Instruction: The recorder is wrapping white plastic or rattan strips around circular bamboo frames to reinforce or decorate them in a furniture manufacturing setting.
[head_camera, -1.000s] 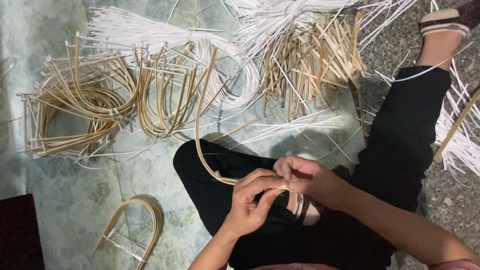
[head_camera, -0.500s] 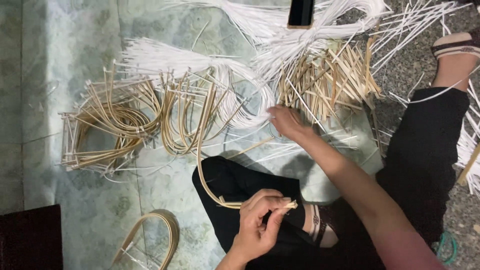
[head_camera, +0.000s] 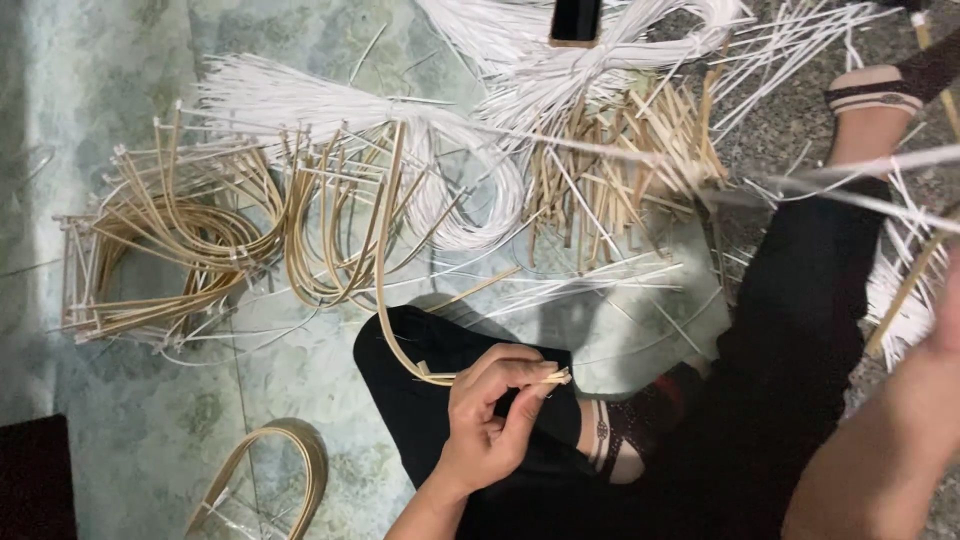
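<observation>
A: What are the fingers doing?

B: The left hand (head_camera: 492, 415) has thumb and fingertips pinched shut on the end of a bent bamboo strip (head_camera: 385, 270), over the knee in black trousers (head_camera: 440, 400). From that pinch the strip curves away from the knee and runs up toward the piles on the floor.

A: And the other hand?

B: The right hand (head_camera: 948, 310) is at the frame's edge, far from the knee and blurred. I cannot tell whether its fingers are open or closed. A long white strand (head_camera: 700, 165) stretches toward it, but the contact is out of view.

A: What lies around?

B: Beyond the knee, a heap of curved bamboo strips (head_camera: 190, 245) sits on the green tile floor (head_camera: 150, 420). Beside that heap is a bundle of white strands (head_camera: 470, 190), then straight tan sticks (head_camera: 620, 170). Another bamboo loop (head_camera: 285, 465) lies on the tiles just beside the knee, nearer the wearer. A sandalled foot (head_camera: 880, 100) rests well away from the knee, past the sticks.
</observation>
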